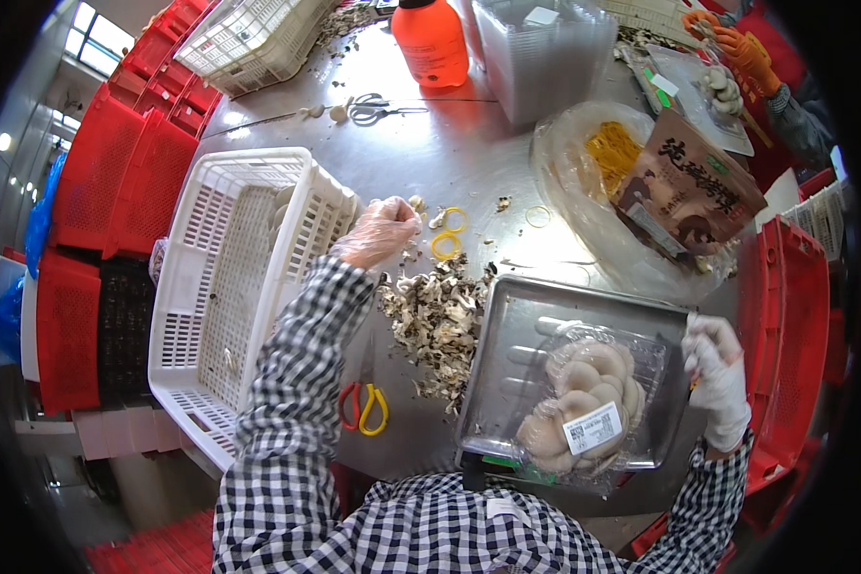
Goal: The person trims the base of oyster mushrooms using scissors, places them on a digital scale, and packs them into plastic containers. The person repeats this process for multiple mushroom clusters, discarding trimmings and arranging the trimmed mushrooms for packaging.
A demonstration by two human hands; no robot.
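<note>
My left hand, in a clear plastic glove, is closed in a pinch over the table beside the white basket; what its fingertips hold, if anything, is hidden. A heap of mushroom trimmings and yellow rubber bands lie close to it. My right hand, in a white glove, is curled closed at the right rim of the metal tray; I cannot make out anything in it. On the tray sits a clear-wrapped pack of pale, broad-capped mushrooms with a white label.
Red-and-yellow-handled scissors lie by the basket, grey scissors farther back. An orange bottle, stacked clear trays, and a plastic bag of yellow bands beside a brown packet stand around. A co-worker's orange-gloved hand handles mushrooms at far right.
</note>
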